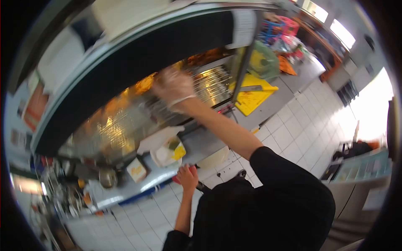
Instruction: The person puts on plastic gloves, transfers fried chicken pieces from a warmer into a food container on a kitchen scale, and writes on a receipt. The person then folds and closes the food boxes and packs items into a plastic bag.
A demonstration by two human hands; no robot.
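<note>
My right hand (173,88), in a clear plastic glove, reaches into a lit food warmer (134,54) above its wire rack (211,85). Its fingers are blurred by motion, close to golden-brown food (144,85), and I cannot tell whether they grip anything. Bare and lower down, my left hand (187,178) is closed around a red object (193,170) at the counter's front edge; its kind is unclear. Just beyond that hand, an open white takeaway box (161,155) holds white rice, something yellow and something dark green.
A smaller white container (137,170) with orange-yellow food stands left of the box, near a metal pot (107,178). Right of the warmer, a knife (251,88) lies on a yellow cutting board (255,98). A green plastic bag (264,60) sits behind it.
</note>
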